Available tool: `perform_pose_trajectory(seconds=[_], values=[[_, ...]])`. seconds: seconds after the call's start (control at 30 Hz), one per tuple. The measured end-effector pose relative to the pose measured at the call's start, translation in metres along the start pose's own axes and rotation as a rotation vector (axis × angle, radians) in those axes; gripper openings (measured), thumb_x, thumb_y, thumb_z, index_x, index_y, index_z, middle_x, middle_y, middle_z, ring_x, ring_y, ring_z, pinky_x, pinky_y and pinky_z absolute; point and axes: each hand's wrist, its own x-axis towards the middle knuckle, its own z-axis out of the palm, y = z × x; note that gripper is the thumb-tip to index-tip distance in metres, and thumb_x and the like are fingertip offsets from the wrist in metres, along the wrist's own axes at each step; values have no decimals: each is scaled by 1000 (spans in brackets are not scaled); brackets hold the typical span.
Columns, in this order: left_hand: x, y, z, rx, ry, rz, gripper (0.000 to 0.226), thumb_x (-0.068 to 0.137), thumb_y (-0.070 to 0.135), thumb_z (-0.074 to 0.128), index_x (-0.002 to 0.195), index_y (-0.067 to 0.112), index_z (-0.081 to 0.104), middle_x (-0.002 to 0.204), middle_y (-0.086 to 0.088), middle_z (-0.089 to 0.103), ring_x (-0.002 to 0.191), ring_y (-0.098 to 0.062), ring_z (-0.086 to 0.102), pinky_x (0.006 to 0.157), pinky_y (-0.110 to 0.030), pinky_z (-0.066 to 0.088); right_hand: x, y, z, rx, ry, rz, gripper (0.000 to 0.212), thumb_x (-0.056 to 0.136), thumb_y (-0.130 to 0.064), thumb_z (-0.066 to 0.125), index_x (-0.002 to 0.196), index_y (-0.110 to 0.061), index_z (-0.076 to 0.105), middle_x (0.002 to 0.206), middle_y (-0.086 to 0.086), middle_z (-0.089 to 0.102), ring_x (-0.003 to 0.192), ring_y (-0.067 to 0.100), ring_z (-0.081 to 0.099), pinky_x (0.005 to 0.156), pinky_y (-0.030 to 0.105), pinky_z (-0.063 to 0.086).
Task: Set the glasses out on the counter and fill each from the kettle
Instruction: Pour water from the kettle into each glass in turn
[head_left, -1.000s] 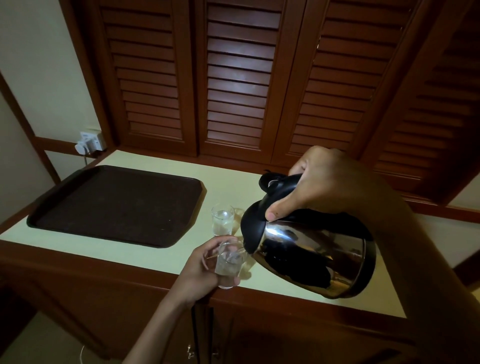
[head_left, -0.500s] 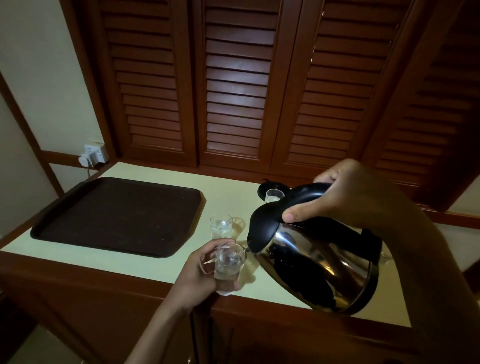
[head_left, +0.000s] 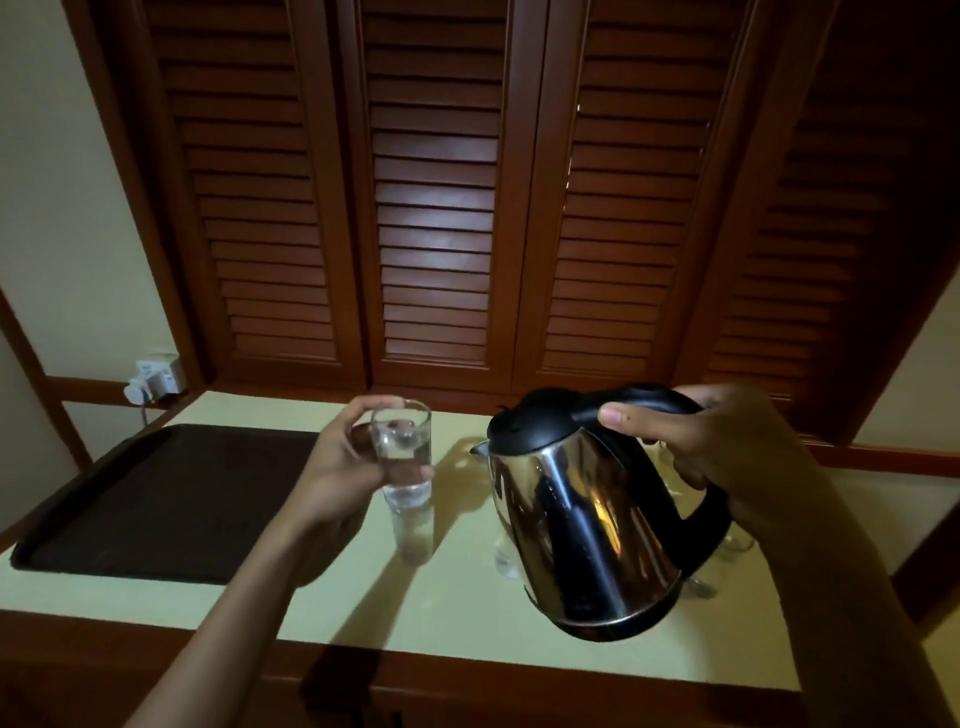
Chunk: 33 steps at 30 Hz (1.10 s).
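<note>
Slatted wooden shutters (head_left: 436, 208), dark red-brown with thin horizontal louvres, fill the back wall. Below them runs a flat counter (head_left: 467, 597) with a smooth, pale yellow-green top and a wooden front edge. On its left part lies a rectangular dark brown tray (head_left: 156, 499) with rounded corners, a low raised rim and a matt surface.

The kettle (head_left: 582, 519) is held in the air over the right part of the counter. Its rounded body is shiny steel, its lid and looped handle black plastic. It leans a little, its short spout pointing left, apart from the raised glass. The right hand (head_left: 727, 447) grips the handle, fingers curled round it and thumb laid along the top.

The left hand (head_left: 343, 467) grips a straight, clear glass (head_left: 401, 447) upright above the counter, thumb and fingers wrapped round its sides. It seems to hold water, though the level cannot be told. A second glass (head_left: 414, 538) stands on the counter just below it. More glasses (head_left: 701, 584) stand half hidden behind the kettle.

A white wall socket (head_left: 156, 376) with a plug sits at the far left corner.
</note>
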Motion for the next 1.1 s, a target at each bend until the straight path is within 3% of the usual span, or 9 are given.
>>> perform_pose_trajectory(seconds=[0.1,0.3,0.43,0.53,0.67,0.73,0.8,0.93,1.1], values=[[39,-5,5,82,70,27,79,54,-8,95,123,16,63,117,3,70,108,-12,66,77,-24,56,4,1,1,32,21,-14,59,74,-35,88,78,18,61,40,-4,44,35,11,37,38,19,32],[105,-51,15,205,109,-43,78,51,-3,98,118,16,62,121,-6,69,110,-30,66,90,-42,58,17,4,2,116,55,29,48,69,-41,88,73,-1,63,46,1,43,38,14,35,44,25,31],[132,-86,15,331,98,-87,80,40,18,104,109,26,63,117,-2,73,108,-29,70,94,-48,59,23,6,5,117,83,67,42,73,-36,88,73,-3,63,48,1,43,40,13,36,45,25,33],[146,-103,15,369,94,-137,77,34,24,102,98,34,60,110,1,75,105,-27,72,92,-43,59,29,10,7,118,90,116,39,77,-33,87,77,-4,62,49,-1,44,41,12,37,46,24,35],[149,-110,22,404,60,-203,70,47,10,102,96,34,58,108,2,72,105,-27,69,81,-31,53,34,17,11,138,97,128,34,80,-29,85,88,0,68,54,0,52,41,9,42,43,20,37],[151,-118,28,409,18,-233,70,48,8,101,92,37,55,107,2,69,105,-27,67,80,-30,49,38,21,12,143,92,80,25,83,-22,83,82,-1,70,51,-3,57,35,4,47,38,14,37],[148,-120,29,402,0,-247,73,38,19,100,90,39,53,106,0,68,101,-26,65,82,-33,51,36,20,11,161,85,37,21,85,-18,81,74,-5,69,48,-7,58,33,1,48,37,12,37],[153,-136,22,391,-23,-235,78,20,39,87,91,42,54,103,-3,71,94,-27,66,83,-40,57,39,22,11,151,116,10,34,80,-27,85,91,3,75,65,8,58,42,11,42,40,19,35],[148,-134,25,401,-86,-226,78,19,37,82,91,36,52,90,7,68,83,-19,62,72,-25,49,44,24,13,189,126,44,24,75,-29,88,76,-9,74,58,2,56,42,10,40,41,21,34]])
